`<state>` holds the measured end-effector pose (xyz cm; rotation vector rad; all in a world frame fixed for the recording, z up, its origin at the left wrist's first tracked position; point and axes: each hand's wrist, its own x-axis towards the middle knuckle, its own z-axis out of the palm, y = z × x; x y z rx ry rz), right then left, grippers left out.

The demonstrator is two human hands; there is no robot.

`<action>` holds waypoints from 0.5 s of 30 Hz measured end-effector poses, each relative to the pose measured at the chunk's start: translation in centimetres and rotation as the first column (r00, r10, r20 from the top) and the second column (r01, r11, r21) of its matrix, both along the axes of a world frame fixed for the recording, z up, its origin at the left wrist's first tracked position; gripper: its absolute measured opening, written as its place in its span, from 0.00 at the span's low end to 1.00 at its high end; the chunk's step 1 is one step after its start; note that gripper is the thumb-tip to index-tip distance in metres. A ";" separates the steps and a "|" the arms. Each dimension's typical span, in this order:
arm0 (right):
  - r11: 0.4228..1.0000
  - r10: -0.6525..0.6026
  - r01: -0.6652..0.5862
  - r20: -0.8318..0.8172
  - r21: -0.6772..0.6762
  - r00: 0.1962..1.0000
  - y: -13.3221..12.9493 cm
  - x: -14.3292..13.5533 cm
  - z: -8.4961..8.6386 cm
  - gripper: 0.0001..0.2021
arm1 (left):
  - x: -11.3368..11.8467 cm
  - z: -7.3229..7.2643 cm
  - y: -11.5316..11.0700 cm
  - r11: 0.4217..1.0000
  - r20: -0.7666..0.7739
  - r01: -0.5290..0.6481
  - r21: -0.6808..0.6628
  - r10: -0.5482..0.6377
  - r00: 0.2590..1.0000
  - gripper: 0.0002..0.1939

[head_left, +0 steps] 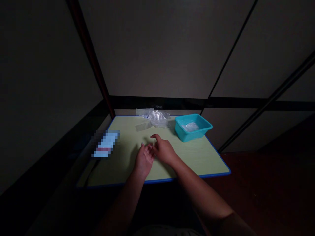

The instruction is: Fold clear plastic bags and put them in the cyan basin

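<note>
Above the pale yellow counter [201,159] with blue edging, I watch both hands through the head camera. The left hand [144,160] has its palm showing and its fingers loosely bent, quite released. The right hand [165,151] meets it from the side, with index finger stretched forward and the other fingers curled near the left fingertips; whether these grasp something small, I cannot tell. The crumpled clear plastic [157,118] lies beyond the hands, at the far edge. To its right I see the turquoise basin [189,136], with a whitish clear wrapping [190,126] inside. At the left edge is a blurred pale object [106,144].
</note>
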<state>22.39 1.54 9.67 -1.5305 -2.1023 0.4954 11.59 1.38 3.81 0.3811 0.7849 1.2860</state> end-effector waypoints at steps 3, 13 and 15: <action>0.999 0.046 -0.046 -0.040 -0.012 0.998 0.1 -0.5 -1.0 0.19 | -0.4 0.5 0.4 0.999 0.067 0.025 -0.034 -0.022 0.998 0.17; 0.950 0.310 -0.281 -0.325 0.133 0.894 -0.7 1.3 -3.2 0.15 | -0.5 0.7 0.7 0.997 0.123 0.078 -0.017 -0.075 0.989 0.15; 0.953 0.301 -0.263 -0.364 0.150 0.882 -0.7 1.4 -3.5 0.13 | -0.4 0.2 0.7 0.998 0.113 0.068 -0.004 -0.067 0.991 0.13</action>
